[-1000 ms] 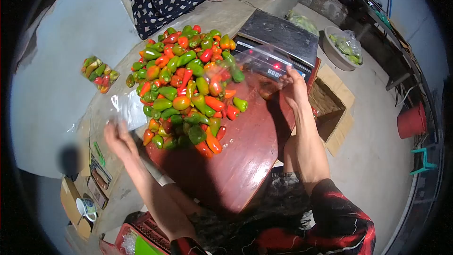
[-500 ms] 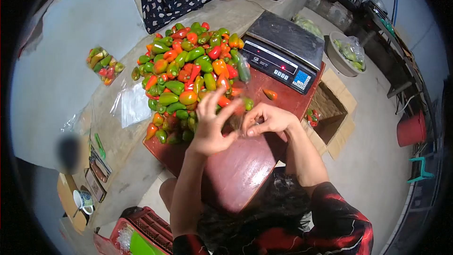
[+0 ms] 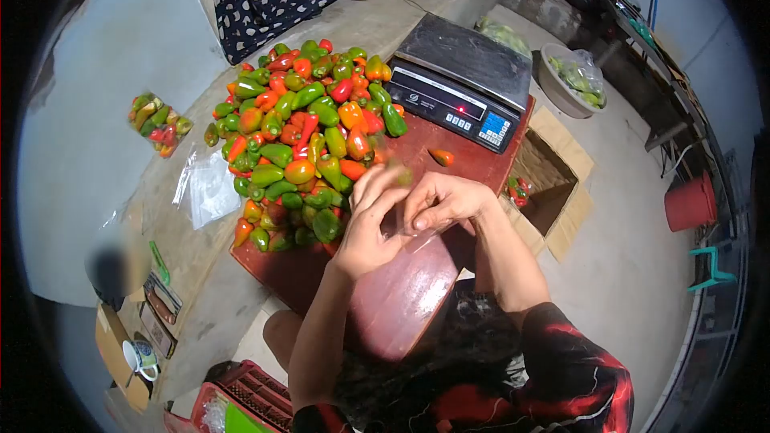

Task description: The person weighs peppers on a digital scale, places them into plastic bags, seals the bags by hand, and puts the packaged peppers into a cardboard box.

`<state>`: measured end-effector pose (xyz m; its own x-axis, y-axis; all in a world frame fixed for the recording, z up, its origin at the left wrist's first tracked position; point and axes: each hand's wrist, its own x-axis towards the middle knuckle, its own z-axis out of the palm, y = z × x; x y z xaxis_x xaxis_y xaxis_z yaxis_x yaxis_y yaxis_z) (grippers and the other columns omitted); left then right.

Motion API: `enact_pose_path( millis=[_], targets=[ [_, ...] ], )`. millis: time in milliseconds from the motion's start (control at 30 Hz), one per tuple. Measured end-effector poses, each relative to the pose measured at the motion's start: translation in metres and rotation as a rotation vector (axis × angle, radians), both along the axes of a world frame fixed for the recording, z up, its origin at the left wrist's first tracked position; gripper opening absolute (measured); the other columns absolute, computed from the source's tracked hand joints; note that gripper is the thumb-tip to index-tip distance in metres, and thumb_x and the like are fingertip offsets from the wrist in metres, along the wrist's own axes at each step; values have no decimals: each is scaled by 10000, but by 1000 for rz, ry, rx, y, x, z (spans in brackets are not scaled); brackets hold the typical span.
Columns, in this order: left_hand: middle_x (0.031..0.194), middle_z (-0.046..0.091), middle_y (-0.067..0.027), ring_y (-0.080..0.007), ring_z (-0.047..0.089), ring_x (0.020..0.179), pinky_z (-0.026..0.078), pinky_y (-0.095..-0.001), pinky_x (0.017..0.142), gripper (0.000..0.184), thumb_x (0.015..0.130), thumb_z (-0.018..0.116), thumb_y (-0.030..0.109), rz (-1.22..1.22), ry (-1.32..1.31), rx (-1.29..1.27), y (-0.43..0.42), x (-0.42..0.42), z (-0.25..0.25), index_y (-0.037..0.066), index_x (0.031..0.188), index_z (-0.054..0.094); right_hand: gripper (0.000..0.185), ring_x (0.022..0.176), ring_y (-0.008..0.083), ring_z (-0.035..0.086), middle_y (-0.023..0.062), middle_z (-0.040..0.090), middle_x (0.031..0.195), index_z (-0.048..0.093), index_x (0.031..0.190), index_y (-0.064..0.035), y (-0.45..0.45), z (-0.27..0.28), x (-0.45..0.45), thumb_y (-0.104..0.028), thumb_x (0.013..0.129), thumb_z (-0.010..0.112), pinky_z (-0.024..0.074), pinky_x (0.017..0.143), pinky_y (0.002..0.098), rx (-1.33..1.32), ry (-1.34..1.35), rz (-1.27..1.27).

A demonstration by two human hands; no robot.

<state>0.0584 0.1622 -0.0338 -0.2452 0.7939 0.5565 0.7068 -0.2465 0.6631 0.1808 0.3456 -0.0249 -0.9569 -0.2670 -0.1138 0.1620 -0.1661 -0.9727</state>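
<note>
My left hand (image 3: 373, 228) and my right hand (image 3: 449, 202) meet over the near part of the red table (image 3: 401, 305). A thin clear plastic bag (image 3: 423, 239) shows faintly between them, and the fingers of both hands are closed on it. The left fingertips are blurred. Just beyond my left hand lies a large heap of red, orange and green peppers (image 3: 301, 170). One orange pepper (image 3: 440, 157) lies apart, in front of the digital scale (image 3: 457, 104).
An open cardboard box (image 3: 553, 180) with some peppers inside stands right of the table. Flat plastic bags (image 3: 212, 188) and a filled bag of peppers (image 3: 160, 124) lie at left. A basin (image 3: 561, 88) holds green vegetables. A red crate (image 3: 253, 393) sits at lower left.
The right hand has come back from the scale and the left from the far left, so both now meet over the table. The plastic bag is no longer spread over the scale.
</note>
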Motion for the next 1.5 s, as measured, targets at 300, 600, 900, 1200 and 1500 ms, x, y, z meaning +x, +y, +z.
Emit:
enact_pose_path(
  millis=[300, 600, 900, 1200, 1500],
  targets=[
    [620, 603, -30, -117, 556, 565, 439, -300, 548, 214, 964, 618, 184, 109, -532, -246, -17, -18, -13, 27, 818, 620, 274, 603, 92, 549, 12, 631, 718, 693, 1087, -2, 8, 1, -5, -214, 920, 743, 425, 570, 228, -322, 151, -450],
    [629, 527, 38, -42, 467, 582, 384, -256, 531, 231, 990, 598, 152, 114, -585, -128, -24, -31, -13, 38, 792, 566, 221, 659, 81, 581, 14, 651, 752, 681, 872, -27, 3, 0, -6, -227, 901, 769, 413, 563, 221, 57, 78, -517],
    [648, 503, 45, -56, 465, 612, 371, -265, 561, 228, 966, 638, 163, 135, -559, -195, -36, -37, -6, 27, 790, 587, 291, 657, 51, 536, -16, 631, 819, 670, 1184, -12, -19, 17, -5, -125, 923, 733, 445, 598, 219, 10, 169, -506],
    [658, 498, 50, -51, 437, 627, 353, -264, 560, 197, 950, 662, 122, 152, -495, -133, -34, -44, -14, 13, 794, 613, 389, 555, 42, 394, -48, 473, 607, 557, 682, -35, -31, 0, -21, -242, 1000, 639, 317, 496, 258, 659, 166, -717],
    [657, 493, 50, -47, 430, 633, 346, -258, 567, 209, 952, 663, 144, 191, -458, -149, -38, -52, -17, 14, 795, 615, 346, 546, 69, 445, -16, 517, 556, 646, 739, -3, -36, -7, -25, -230, 1000, 636, 352, 483, 310, 385, 177, -711]
  ],
)
